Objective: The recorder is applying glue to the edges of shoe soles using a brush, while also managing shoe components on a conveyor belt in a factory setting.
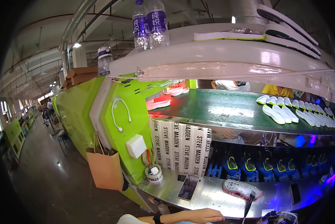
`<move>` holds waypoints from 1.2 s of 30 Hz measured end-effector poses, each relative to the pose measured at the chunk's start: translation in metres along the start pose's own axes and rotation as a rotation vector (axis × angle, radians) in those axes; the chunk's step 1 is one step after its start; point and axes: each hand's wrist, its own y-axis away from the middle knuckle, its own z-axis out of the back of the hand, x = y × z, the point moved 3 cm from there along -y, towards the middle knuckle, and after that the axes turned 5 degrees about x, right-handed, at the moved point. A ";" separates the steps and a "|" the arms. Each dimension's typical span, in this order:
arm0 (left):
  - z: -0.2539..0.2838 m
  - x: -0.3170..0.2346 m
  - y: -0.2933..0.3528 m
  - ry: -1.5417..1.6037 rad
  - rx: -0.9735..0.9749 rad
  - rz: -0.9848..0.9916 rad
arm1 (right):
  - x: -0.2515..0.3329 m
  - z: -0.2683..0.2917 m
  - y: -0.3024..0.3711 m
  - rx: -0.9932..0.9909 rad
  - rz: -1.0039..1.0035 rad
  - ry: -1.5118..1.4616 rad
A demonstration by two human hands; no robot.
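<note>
My left hand (209, 215) reaches in from the lower edge, a black band on its wrist. It lies flat with fingers loosely stretched, and I see nothing held in it. Just beyond it is the metal ledge (212, 199). A white shoe sole (239, 188) with a pinkish-red rim rests there, and a black-handled brush (248, 205) leans onto its right end. A smartphone (188, 187) lies left of the sole; another dark phone (295, 193) lies to its right. My right hand is out of view.
White soles (281, 114) stand in rows on a green conveyor (216, 104). Below it hang blue shoe uppers (251, 164). A white tub (154, 174) and a paper bag (105, 170) are at left. Bottles (158, 26) and more soles (292, 41) sit on top. People work across the belt.
</note>
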 end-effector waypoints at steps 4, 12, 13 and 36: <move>-0.003 0.007 0.004 0.009 0.052 -0.005 | -0.014 0.013 -0.008 0.173 -0.566 0.115; 0.007 0.026 0.017 -0.013 0.180 0.334 | 0.058 0.039 -0.030 -0.797 -0.089 1.064; 0.009 0.026 0.017 0.002 0.151 0.336 | 0.062 0.037 -0.028 -0.804 -0.006 1.120; -0.085 0.130 0.018 -0.114 0.473 0.382 | 0.006 0.004 0.028 -0.643 -0.056 1.725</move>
